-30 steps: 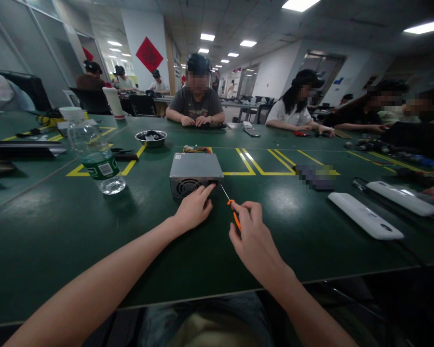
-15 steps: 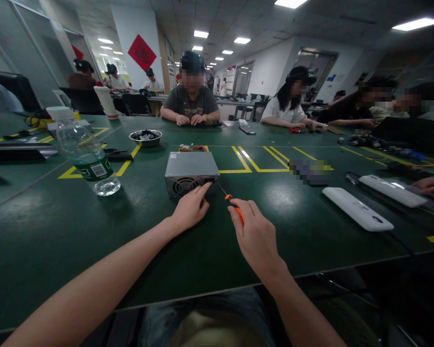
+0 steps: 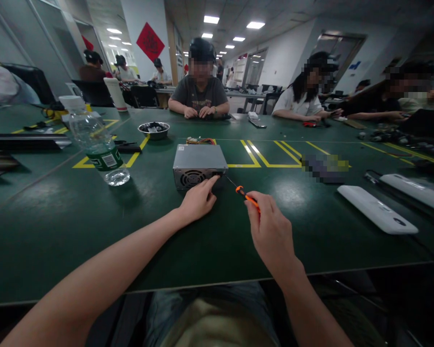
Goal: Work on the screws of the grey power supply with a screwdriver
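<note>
A grey metal computer power supply (image 3: 200, 156) sits on the green table in front of me, its fan grille and socket side facing me. My left hand (image 3: 199, 198) rests against that face, index finger stretched to the socket area near the right corner, gripping nothing. In my right hand (image 3: 271, 226) is a screwdriver (image 3: 240, 190) with an orange and black handle. Its thin shaft slants up and left to the lower right corner of the power supply. Whether the tip sits in a screw is too small to tell. Coloured wires (image 3: 201, 141) lie behind the unit.
Left stands a water bottle (image 3: 108, 159); a metal bowl (image 3: 154, 130) of small dark parts lies beyond it. Two white devices (image 3: 378, 210) and a blurred dark object (image 3: 323, 168) lie right. Yellow tape (image 3: 251, 154) marks the green table (image 3: 159, 250). Several people sit across and around.
The whole view has shifted, so the scene sits farther right and slightly higher. My right hand has drawn back a little from the power supply, showing more handle. My left hand keeps its place.
</note>
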`<move>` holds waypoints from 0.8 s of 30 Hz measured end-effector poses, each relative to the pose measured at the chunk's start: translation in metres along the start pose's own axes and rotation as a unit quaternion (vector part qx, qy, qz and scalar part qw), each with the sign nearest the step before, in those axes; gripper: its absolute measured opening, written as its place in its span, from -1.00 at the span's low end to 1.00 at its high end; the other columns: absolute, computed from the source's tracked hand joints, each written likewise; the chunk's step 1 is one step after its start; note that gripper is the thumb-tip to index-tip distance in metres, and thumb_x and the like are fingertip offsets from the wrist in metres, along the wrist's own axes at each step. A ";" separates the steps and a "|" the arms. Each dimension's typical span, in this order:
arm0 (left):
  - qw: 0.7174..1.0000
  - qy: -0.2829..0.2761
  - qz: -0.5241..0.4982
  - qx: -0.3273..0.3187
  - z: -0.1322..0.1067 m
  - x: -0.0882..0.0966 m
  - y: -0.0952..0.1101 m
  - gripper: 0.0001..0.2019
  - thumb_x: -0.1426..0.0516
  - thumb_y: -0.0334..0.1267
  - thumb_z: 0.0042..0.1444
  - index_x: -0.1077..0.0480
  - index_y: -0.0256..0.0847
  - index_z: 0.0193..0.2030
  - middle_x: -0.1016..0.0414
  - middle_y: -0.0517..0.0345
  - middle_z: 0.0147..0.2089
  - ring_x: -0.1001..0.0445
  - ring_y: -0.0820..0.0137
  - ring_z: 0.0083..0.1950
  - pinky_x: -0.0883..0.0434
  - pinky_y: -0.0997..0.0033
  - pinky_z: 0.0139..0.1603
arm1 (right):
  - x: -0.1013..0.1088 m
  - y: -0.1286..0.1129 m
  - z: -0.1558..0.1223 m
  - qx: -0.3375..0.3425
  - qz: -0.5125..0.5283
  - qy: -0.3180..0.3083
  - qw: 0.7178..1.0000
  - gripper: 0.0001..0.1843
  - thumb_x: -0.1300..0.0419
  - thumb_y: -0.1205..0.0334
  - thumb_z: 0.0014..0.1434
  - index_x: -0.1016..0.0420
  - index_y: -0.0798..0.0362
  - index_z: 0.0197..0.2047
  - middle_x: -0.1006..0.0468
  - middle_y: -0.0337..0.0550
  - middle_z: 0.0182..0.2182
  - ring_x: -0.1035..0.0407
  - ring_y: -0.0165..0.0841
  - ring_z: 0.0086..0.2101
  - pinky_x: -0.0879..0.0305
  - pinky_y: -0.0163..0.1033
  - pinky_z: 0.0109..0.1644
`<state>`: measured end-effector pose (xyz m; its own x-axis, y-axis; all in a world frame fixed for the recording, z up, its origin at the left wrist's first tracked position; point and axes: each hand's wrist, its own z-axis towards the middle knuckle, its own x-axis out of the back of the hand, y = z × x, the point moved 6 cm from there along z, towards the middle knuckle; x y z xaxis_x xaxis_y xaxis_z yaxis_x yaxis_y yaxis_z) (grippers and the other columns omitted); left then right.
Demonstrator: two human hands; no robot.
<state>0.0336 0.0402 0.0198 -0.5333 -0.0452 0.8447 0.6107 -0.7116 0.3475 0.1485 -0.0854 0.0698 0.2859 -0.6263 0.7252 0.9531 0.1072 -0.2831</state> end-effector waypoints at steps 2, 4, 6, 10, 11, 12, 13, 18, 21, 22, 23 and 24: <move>1.000 -0.003 0.002 0.001 0.000 -0.001 0.000 -0.45 0.03 -0.39 0.04 -0.02 -0.25 0.23 -0.38 0.09 -0.20 -0.37 0.39 -0.23 -0.33 0.40 -0.19 | -0.005 -0.005 -0.004 0.018 0.017 -0.031 0.999 -0.72 0.08 0.20 0.24 -0.26 0.14 -0.06 -0.33 0.08 -0.13 -0.36 -0.24 -0.20 -0.36 -0.18 -0.29; 1.000 -0.007 0.008 0.006 0.000 -0.002 0.000 -0.44 0.03 -0.39 0.05 0.00 -0.24 0.23 -0.37 0.09 -0.19 -0.37 0.39 -0.23 -0.34 0.40 -0.20 | -0.008 -0.012 -0.007 0.039 0.038 -0.050 0.997 -0.70 0.07 0.28 0.21 -0.22 0.17 0.00 -0.23 0.14 -0.03 -0.32 -0.22 -0.12 -0.37 -0.14 -0.19; 1.000 -0.014 0.016 0.010 0.000 -0.004 0.000 -0.43 0.04 -0.39 0.05 0.02 -0.23 0.24 -0.37 0.08 -0.16 -0.38 0.39 -0.22 -0.34 0.41 -0.21 | -0.011 -0.018 -0.009 0.062 0.051 -0.060 0.995 -0.67 0.10 0.37 0.19 -0.19 0.17 0.03 -0.22 0.13 -0.01 -0.29 -0.24 -0.06 -0.34 -0.11 -0.07; 0.999 -0.019 0.027 0.006 -0.001 -0.005 0.002 -0.45 0.06 -0.38 0.08 0.05 -0.23 0.25 -0.35 0.05 -0.10 -0.37 0.39 -0.18 -0.34 0.41 -0.19 | -0.014 -0.023 -0.012 0.098 0.041 -0.061 0.992 -0.66 0.11 0.41 0.20 -0.21 0.18 0.04 -0.29 0.10 -0.03 -0.26 -0.24 -0.02 -0.28 -0.09 0.04; 0.999 -0.019 0.027 0.004 -0.001 -0.005 0.002 -0.45 0.07 -0.37 0.08 0.06 -0.23 0.25 -0.35 0.05 -0.10 -0.37 0.39 -0.18 -0.34 0.41 -0.18 | -0.014 -0.023 -0.012 0.101 0.038 -0.059 0.992 -0.66 0.10 0.41 0.20 -0.21 0.18 0.04 -0.29 0.11 -0.02 -0.26 -0.23 -0.01 -0.28 -0.10 0.04; 0.999 -0.020 0.025 0.003 -0.001 -0.005 0.003 -0.45 0.07 -0.37 0.09 0.07 -0.23 0.26 -0.35 0.05 -0.10 -0.37 0.39 -0.17 -0.34 0.41 -0.18 | -0.015 -0.022 -0.013 0.102 0.037 -0.059 0.992 -0.66 0.10 0.41 0.20 -0.22 0.18 0.04 -0.29 0.12 -0.02 -0.26 -0.22 -0.01 -0.28 -0.09 0.03; 0.999 -0.022 0.023 0.002 -0.001 -0.005 0.003 -0.44 0.08 -0.37 0.09 0.08 -0.24 0.26 -0.35 0.05 -0.10 -0.37 0.39 -0.17 -0.34 0.41 -0.17 | -0.015 -0.022 -0.014 0.102 0.036 -0.060 0.992 -0.67 0.10 0.40 0.20 -0.23 0.17 0.04 -0.29 0.12 -0.01 -0.27 -0.22 -0.01 -0.29 -0.08 0.03; 0.999 -0.042 0.005 0.007 0.000 -0.006 0.001 -0.40 0.05 -0.36 0.08 0.11 -0.25 0.28 -0.38 0.08 -0.16 -0.38 0.41 -0.23 -0.33 0.42 -0.21 | -0.015 -0.017 -0.014 0.074 0.045 -0.039 0.995 -0.70 0.11 0.39 0.20 -0.26 0.15 -0.01 -0.24 0.14 -0.02 -0.29 -0.22 -0.07 -0.31 -0.05 -0.03; 0.999 -0.037 -0.014 0.010 0.000 -0.005 0.001 -0.39 0.03 -0.37 0.05 0.08 -0.23 0.28 -0.40 0.14 -0.22 -0.37 0.43 -0.29 -0.32 0.45 -0.26 | -0.015 -0.017 -0.015 0.069 0.050 -0.024 0.996 -0.68 0.11 0.42 0.18 -0.22 0.18 0.00 -0.18 0.18 -0.01 -0.28 -0.23 -0.09 -0.31 -0.04 -0.04; 0.999 -0.037 -0.019 0.012 0.000 -0.005 0.001 -0.38 0.02 -0.36 0.04 0.07 -0.22 0.27 -0.40 0.15 -0.24 -0.37 0.43 -0.31 -0.31 0.46 -0.28 | -0.016 -0.017 -0.015 0.073 0.048 -0.025 0.996 -0.67 0.12 0.43 0.18 -0.21 0.18 0.01 -0.19 0.17 -0.02 -0.28 -0.23 -0.08 -0.31 -0.05 -0.04; 0.999 -0.039 -0.021 0.016 0.000 -0.005 0.000 -0.38 0.01 -0.36 0.04 0.07 -0.20 0.27 -0.41 0.17 -0.26 -0.37 0.44 -0.32 -0.30 0.47 -0.30 | -0.017 -0.018 -0.015 0.079 0.045 -0.026 0.996 -0.68 0.11 0.43 0.18 -0.21 0.19 0.01 -0.22 0.16 -0.05 -0.28 -0.23 -0.08 -0.31 -0.06 -0.05; 0.999 -0.042 -0.021 0.020 -0.001 -0.004 0.000 -0.38 0.01 -0.36 0.03 0.07 -0.19 0.27 -0.41 0.19 -0.27 -0.37 0.45 -0.34 -0.29 0.48 -0.31 | -0.017 -0.019 -0.015 0.085 0.038 -0.026 0.995 -0.69 0.11 0.43 0.19 -0.22 0.20 0.00 -0.25 0.15 -0.07 -0.28 -0.23 -0.08 -0.32 -0.09 -0.05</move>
<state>0.0354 0.0403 0.0158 -0.5091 0.0432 0.8596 0.6133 -0.6826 0.3975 0.1244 -0.0883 0.0535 0.3586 -0.5716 0.7381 0.9303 0.2842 -0.2320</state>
